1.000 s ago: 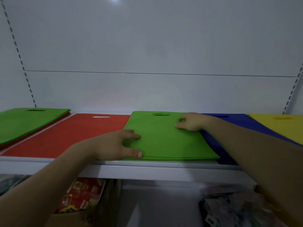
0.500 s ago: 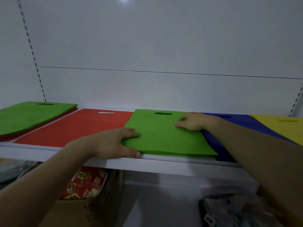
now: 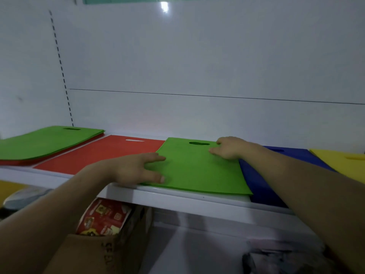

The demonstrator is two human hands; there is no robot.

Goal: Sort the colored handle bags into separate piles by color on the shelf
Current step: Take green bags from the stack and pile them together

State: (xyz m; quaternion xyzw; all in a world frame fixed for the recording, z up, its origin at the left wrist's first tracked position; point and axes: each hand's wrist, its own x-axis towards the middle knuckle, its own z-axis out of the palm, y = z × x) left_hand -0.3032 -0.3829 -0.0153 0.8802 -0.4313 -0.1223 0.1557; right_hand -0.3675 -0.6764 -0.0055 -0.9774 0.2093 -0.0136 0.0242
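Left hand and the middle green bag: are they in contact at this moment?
Touching. The head view shows the left hand with its fingers lying on the near left corner of the middle green bag, with no gap visible.

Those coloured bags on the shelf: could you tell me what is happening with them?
A person is sorting them by colour. Both hands rest on a green bag on the shelf, the left hand at its left edge, the right hand beside its handle hole. A red bag lies to its left, a blue bag and a yellow bag to its right.
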